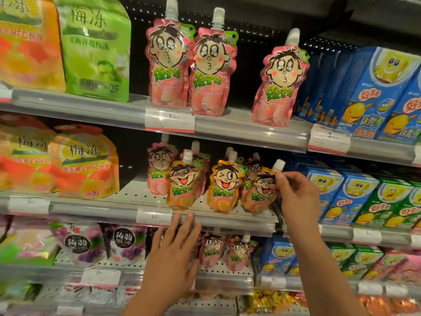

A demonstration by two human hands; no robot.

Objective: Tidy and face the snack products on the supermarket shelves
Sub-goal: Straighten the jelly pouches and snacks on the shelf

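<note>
Orange spouted pouch [259, 190] is standing tilted at the right end of the middle shelf [227, 218], leaning against pink pouches behind it. Right hand [293, 192] is pinching this pouch near its white cap, thumb and fingers [276, 179] clamped together on its upper edge. Two more orange pouches [224, 185] are standing upright to its left, just beside one another, with pink pouches [157, 169] behind them. Left hand [173, 252] is hovering in front of the shelf edge below, fingers straight and slightly apart, holding nothing; fingertips are reaching the price rail, contact cannot be told. Three pink peach pouches [210, 71] are standing on the top shelf, two touching, one apart to the right. Blue and green boxes [364, 199] are filling the right side; large jelly bags [84, 163] are sitting on the left. Price tag [169, 119] is hanging on the top rail.
</note>
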